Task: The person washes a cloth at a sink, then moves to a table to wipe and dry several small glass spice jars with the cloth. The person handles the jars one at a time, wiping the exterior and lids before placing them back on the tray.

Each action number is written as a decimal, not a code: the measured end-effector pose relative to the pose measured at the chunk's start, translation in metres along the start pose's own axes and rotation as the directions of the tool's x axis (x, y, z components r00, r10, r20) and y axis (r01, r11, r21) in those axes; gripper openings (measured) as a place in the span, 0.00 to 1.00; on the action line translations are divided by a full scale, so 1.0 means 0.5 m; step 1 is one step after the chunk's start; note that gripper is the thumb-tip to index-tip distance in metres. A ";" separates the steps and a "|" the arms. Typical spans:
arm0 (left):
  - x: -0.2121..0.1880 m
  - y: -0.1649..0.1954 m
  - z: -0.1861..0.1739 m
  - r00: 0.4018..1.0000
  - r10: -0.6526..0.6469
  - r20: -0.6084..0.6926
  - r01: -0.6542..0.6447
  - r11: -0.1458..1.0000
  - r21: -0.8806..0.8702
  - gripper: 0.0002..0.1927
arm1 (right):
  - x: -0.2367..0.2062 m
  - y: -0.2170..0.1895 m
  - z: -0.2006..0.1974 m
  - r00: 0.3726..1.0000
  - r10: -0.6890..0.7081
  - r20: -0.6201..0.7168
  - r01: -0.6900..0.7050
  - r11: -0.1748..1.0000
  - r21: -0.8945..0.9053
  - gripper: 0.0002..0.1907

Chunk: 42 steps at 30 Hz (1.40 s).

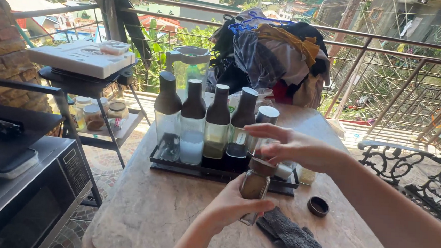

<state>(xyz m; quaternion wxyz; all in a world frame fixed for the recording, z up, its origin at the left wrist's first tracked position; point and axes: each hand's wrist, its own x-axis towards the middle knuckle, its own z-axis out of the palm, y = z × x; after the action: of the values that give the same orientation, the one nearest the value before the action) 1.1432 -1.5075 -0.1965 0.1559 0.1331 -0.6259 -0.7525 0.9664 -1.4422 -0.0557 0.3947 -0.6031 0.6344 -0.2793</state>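
My left hand (233,202) grips a small glass spice jar (255,186) with brown powder inside, held upright above the stone table (142,212). My right hand (286,147) hovers just over the jar's brown top, fingers curled toward it; whether it touches the top I cannot tell. A round dark lid (318,206) lies on the table to the right of the jar. A dark grey cloth (292,238) lies beneath and right of my left hand.
A black tray (176,167) holds several tall dark-capped glass bottles (193,122). Behind stand a clear pitcher (188,67) and a pile of clothes (277,55) on the railing. A microwave (29,198) sits left, a shelf with jars (97,115) beyond, an iron chair (419,169) right.
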 end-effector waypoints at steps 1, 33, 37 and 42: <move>0.002 -0.003 0.003 1.000 0.020 -0.009 -0.019 0.999 0.037 0.36 | 0.000 0.001 0.008 0.980 0.165 -0.111 -0.180 0.975 -0.133 0.34; 0.024 -0.136 0.012 0.959 -0.179 -0.219 0.081 0.916 -0.393 0.37 | -0.135 0.317 0.320 0.728 -0.318 -0.608 -0.239 0.713 -0.659 0.22; 0.028 -0.146 0.025 0.943 -0.167 -0.288 0.026 0.900 -0.435 0.34 | -0.136 0.289 0.318 0.551 -0.304 -0.777 -0.108 0.897 -0.428 0.17; 0.039 -0.149 0.082 0.895 -0.033 -0.445 -0.133 0.933 -0.336 0.27 | -0.089 0.199 0.326 0.307 -0.247 -0.919 0.030 0.968 -0.250 0.14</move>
<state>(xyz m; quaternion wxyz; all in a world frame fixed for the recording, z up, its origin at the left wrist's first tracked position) 1.1041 -1.4660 -0.2624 0.3355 0.2539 -0.4298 -0.7989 1.0470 -1.3670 -0.2179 -0.1326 -0.4129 0.7134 -0.5505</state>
